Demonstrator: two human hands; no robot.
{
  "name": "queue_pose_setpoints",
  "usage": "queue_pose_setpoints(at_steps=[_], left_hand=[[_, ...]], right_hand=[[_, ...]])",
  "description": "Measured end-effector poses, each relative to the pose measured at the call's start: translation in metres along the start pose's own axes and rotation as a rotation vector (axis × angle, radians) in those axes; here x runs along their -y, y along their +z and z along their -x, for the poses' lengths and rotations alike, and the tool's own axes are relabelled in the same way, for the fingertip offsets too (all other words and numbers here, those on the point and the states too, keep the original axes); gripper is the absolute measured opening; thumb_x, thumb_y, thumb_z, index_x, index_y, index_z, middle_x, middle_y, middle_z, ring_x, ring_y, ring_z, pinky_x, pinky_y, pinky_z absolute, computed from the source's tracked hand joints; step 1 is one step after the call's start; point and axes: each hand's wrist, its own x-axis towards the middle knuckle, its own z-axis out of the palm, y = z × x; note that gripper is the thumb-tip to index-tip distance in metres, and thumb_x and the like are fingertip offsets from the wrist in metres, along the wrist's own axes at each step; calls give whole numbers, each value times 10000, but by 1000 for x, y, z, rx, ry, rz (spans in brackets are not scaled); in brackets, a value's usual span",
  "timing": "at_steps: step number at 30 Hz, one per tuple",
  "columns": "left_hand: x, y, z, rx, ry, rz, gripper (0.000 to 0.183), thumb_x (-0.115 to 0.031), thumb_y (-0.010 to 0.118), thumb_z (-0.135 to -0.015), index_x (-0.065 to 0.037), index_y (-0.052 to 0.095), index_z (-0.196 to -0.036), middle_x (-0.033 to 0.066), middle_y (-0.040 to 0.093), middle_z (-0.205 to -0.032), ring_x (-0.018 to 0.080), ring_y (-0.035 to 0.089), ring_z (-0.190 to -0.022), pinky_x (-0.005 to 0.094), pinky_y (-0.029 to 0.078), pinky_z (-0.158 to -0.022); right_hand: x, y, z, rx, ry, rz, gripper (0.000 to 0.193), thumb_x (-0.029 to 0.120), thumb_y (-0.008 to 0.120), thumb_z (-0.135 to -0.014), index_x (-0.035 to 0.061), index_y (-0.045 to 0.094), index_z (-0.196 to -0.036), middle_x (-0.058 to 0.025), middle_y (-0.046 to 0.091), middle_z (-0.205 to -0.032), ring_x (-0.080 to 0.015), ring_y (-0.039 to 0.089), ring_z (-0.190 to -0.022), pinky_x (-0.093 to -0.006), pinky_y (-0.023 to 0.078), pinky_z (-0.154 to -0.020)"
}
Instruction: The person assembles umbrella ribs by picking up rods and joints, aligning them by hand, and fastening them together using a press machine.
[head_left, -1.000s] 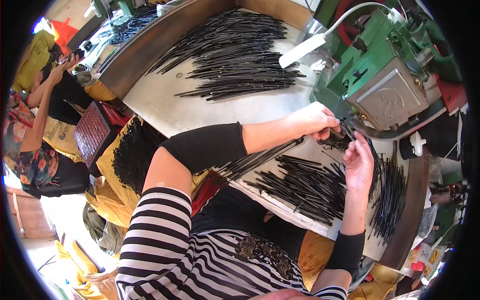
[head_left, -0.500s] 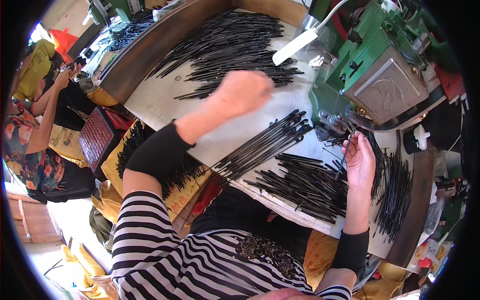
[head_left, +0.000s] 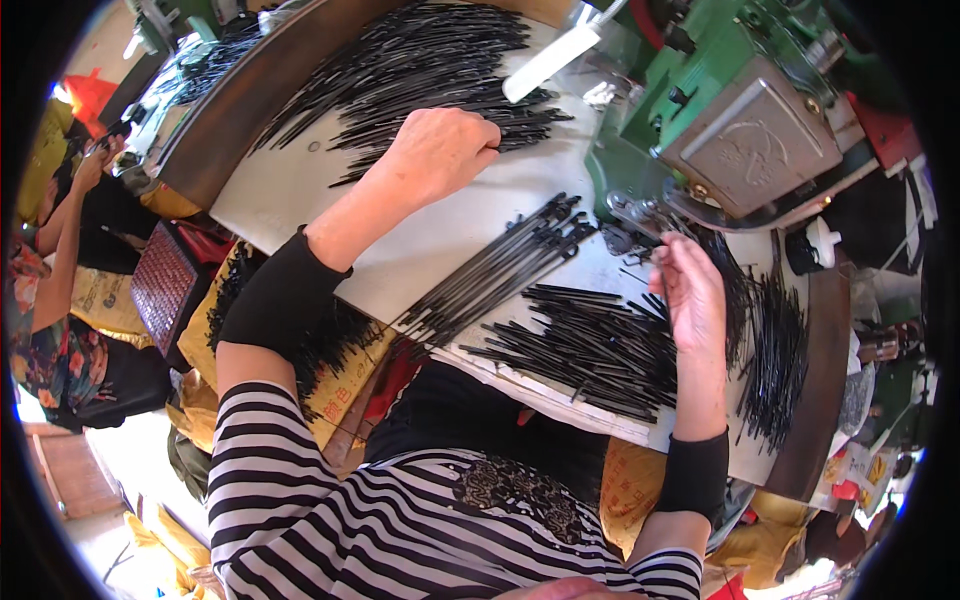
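My left hand (head_left: 440,150) is closed like a fist over the near edge of the far pile of thin black rods (head_left: 400,75). Whatever its fingers may hold is hidden. At the metal working part (head_left: 640,212) of a green machine (head_left: 745,120), my right hand (head_left: 690,285) has its fingertips pinched together, palm turned up. Too little shows to name what lies between them. Between my hands, a row of longer black rods with knobbed ends (head_left: 500,265) lies slanted on the white tabletop (head_left: 385,265).
Another heap of black rods (head_left: 590,350) lies near the table's front edge, and more (head_left: 775,350) lie at the right. A brown raised border (head_left: 225,115) runs along the left side. A white lamp (head_left: 550,62) hangs beside the machine. Another person (head_left: 60,300) sits at far left.
The whole view has shifted, moving the scene left and slightly up. My left hand, blurred before, is now sharp above the pile's edge. The rod seen in my right hand no longer shows.
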Motion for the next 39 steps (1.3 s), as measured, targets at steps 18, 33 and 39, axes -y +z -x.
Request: queue_pose_setpoints(at_steps=[18, 33, 39], left_hand=[[-96, 58, -30, 421, -193, 1525, 271, -168, 580, -877, -21, 590, -1103, 29, 588, -791, 37, 454, -511, 160, 327, -436], [-101, 63, -40, 369, -119, 1493, 273, -154, 577, -876, 14, 581, -1091, 13, 572, -790, 34, 437, -527, 174, 320, -449], [-105, 62, -45, 347, -108, 1423, 283, -160, 588, -870, 17, 579, -1091, 9, 578, -796, 34, 438, -550, 174, 335, -472]], right_hand=[[1, 17, 4, 253, 37, 460, 293, 137, 495, -909, -41, 506, -1141, -69, 590, -771, -93, 555, -508, -193, 419, -456], [6, 16, 2, 250, 42, 338, 298, 146, 508, -904, -37, 509, -1140, -76, 587, -766, -97, 552, -498, -195, 423, -441], [7, 13, -2, 233, 28, 339, 287, 135, 505, -900, -48, 514, -1121, -80, 585, -768, -97, 553, -495, -195, 426, -431]])
